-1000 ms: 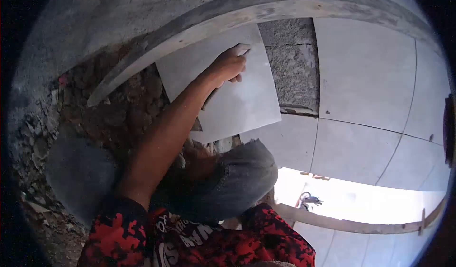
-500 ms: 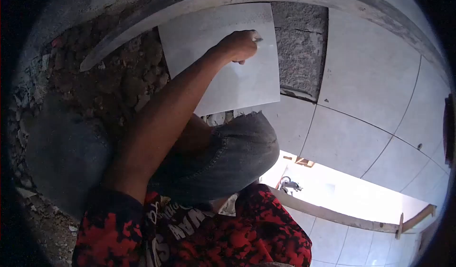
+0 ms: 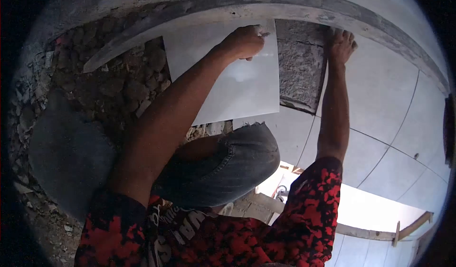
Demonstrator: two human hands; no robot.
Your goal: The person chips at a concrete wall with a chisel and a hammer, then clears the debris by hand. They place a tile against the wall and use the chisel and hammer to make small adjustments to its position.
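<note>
My left hand point(image 3: 243, 42) is closed over the upper right part of a loose pale tile point(image 3: 237, 89). A small, thin, dark object juts from its fingers, too small to name. My right hand point(image 3: 340, 47) lies with its fingers apart at the edge of the laid floor tiles point(image 3: 375, 86), against a long grey bar point(image 3: 285, 11). The bar looks curved in this view and crosses the top of the loose tile. Between the hands is a strip of rough grey mortar point(image 3: 301, 72).
Rubble and stones point(image 3: 111, 89) cover the ground at the left. My bent knee in jeans point(image 3: 251, 148) is just below the loose tile. At the lower right are a bright opening point(image 3: 365, 210) and a piece of wood point(image 3: 413, 226).
My right arm has come into view and reached up to the bar and floor tiles. My left hand stays over the loose tile, slightly further right. The view has shifted a little.
</note>
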